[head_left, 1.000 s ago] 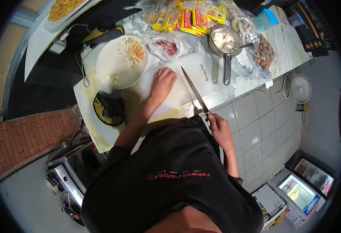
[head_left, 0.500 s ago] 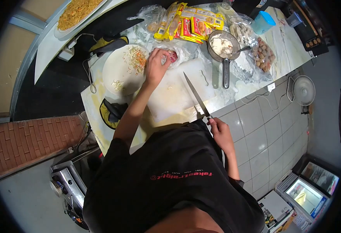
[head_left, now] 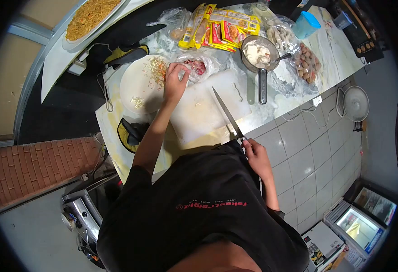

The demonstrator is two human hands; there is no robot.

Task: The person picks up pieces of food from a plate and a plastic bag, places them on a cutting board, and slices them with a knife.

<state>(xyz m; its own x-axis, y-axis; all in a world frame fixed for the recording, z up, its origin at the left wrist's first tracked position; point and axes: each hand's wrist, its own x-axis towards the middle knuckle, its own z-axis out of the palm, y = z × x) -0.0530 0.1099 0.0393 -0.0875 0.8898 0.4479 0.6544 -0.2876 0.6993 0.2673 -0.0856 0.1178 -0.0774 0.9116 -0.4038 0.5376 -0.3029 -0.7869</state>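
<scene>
My right hand point(head_left: 256, 156) grips the handle of a long kitchen knife point(head_left: 226, 111), whose blade points away from me over the white cutting board point(head_left: 199, 115). Curled, my left hand point(head_left: 175, 84) is between a large round plate point(head_left: 131, 84) and an open clear plastic bag point(head_left: 212, 61). Inside the bag are small reddish-purple pieces, perhaps shallots point(head_left: 200, 66). Whatever the left fingertips hold, if anything, is hidden. On the plate are shredded cabbage and carrot point(head_left: 157, 68) and a small pile of chopped pale pieces point(head_left: 138, 102).
A pan point(head_left: 258, 51) with white food and a spoon stands beyond the board. Yellow and red noodle packets point(head_left: 224, 31), a bag of brown balls point(head_left: 306, 63) and a blue-lidded container point(head_left: 306, 25) are behind. A yellow-black pot holder point(head_left: 129, 135) lies near my left forearm.
My left hand has drawn back from the plastic bag, toward me and slightly left, exposing more of the reddish pieces. The right hand and knife have barely moved.
</scene>
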